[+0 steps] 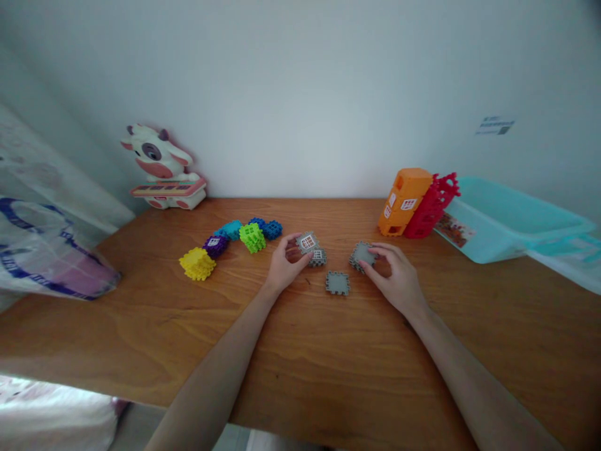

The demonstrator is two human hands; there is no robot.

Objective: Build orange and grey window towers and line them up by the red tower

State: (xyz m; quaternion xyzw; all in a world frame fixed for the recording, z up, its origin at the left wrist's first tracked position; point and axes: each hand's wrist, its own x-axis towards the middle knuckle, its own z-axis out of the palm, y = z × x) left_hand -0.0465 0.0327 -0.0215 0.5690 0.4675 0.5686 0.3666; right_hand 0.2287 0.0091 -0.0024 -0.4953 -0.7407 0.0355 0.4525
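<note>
Forearms (213, 369) reach over a wooden table (117, 326). Leftmost, a yellow cube (197, 264), purple cube (216, 246), teal cube (230, 230), green cube (252, 238) and blue cube (271, 229) sit already joined. The half-closed left hand (284, 266) has its fingers (297, 239) on a windowed grey tile (307, 242), how firmly is unclear. A second tile (318, 257) touches it, and a third tile (337, 283) lies separate, all still unjoined. The curved right hand (389, 282) rests its fingers (382, 250) on a fourth tile (361, 254), its grip equally unclear. Beyond stand an orange block (404, 202), red lattice (431, 207) and teal tub (498, 219).

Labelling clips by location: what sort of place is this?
Probably a home, perhaps a child's play corner: a wooden table holds a cow-shaped toy, interlocking plastic building tiles and a turquoise plastic tub.
</note>
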